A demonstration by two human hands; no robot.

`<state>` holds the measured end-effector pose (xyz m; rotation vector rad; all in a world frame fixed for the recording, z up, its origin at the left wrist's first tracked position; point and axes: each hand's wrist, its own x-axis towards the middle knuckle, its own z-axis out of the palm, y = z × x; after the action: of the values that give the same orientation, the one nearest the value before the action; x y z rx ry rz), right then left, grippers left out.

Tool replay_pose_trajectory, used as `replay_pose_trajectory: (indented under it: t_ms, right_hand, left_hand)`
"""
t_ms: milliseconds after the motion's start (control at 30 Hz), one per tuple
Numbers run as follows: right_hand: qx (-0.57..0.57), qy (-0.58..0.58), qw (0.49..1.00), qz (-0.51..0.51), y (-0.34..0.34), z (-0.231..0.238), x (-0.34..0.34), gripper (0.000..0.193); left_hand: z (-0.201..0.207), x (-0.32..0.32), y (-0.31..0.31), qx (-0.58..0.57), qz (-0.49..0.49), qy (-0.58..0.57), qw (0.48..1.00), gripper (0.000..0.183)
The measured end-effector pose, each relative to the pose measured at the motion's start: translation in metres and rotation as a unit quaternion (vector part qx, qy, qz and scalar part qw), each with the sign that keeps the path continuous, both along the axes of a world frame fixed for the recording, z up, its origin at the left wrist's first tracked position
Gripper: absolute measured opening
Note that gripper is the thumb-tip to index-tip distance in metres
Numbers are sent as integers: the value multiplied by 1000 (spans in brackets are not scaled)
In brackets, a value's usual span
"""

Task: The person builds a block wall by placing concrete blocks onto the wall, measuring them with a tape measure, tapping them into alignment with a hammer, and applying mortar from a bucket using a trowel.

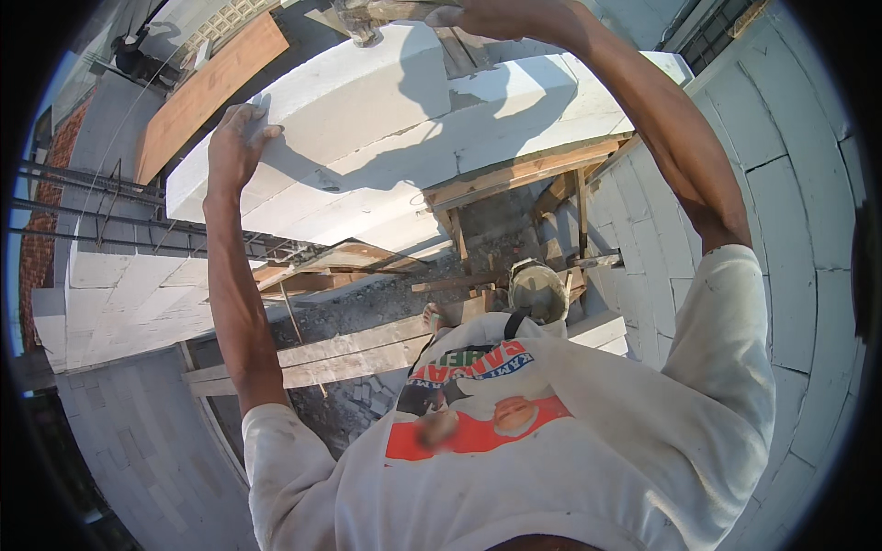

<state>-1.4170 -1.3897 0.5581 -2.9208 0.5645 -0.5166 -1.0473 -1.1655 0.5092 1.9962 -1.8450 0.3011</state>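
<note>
A long white block lies on top of a white block wall, reaching up and away from me. My left hand rests against the block's left end, thumb and fingers spread apart. At the top edge of the picture my right hand is closed round a tool with a lumpy, greyish-brown head; the picture's edge cuts off part of it and I cannot tell its kind. The tool's head sits over the block's far upper edge. Shadows of my head and arms fall across the blocks.
Below are wooden planks, a round bucket and grey rubble. Timber formwork supports the wall's right part. Steel bars stick out at left, near an orange-brown board. A grey block wall rises at right. Another person is far left.
</note>
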Motion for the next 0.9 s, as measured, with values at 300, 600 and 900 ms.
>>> replay_pose_trajectory:
  t_ms: [300,600,900]
  right_hand:
    - [48,-108,986,-119,73,-41,-54,56]
    - [585,-267,626,-440,292,-331,-194,31]
    - [611,-198,334,-690,412,-381,-327,27]
  left_hand:
    - [-11,0,14,11,7,63,998,48]
    - [-195,-173,89,44,-47,219,974,75]
    - [-463,-237,237,719,-92,250,642,92]
